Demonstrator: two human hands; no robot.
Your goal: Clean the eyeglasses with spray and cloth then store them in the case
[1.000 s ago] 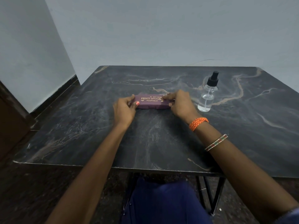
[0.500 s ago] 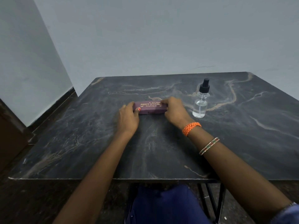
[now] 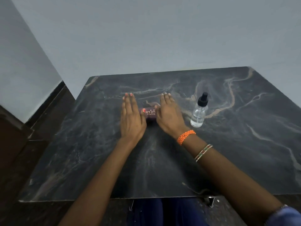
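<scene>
a maroon eyeglass case (image 3: 150, 115) is seen lying closed on the dark marble table (image 3: 244, 144), between the two hands. the gold lettering left uncovered reads "nce opt" above "rourke". the left hand (image 3: 131, 118) and right hand (image 3: 169, 115) are stretched flat with fingers straight, covering the case's ends; nothing is gripped. a clear spray bottle (image 3: 199, 114) with a black pump is stood just right of the right hand.

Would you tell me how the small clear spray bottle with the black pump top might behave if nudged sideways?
The small clear spray bottle with the black pump top stands upright, tall and narrow, so it would probably tip. Round-bodied, it may then roll on the smooth dark marble-patterned table. If it is glass, which I cannot tell, a fall could crack it.
</scene>
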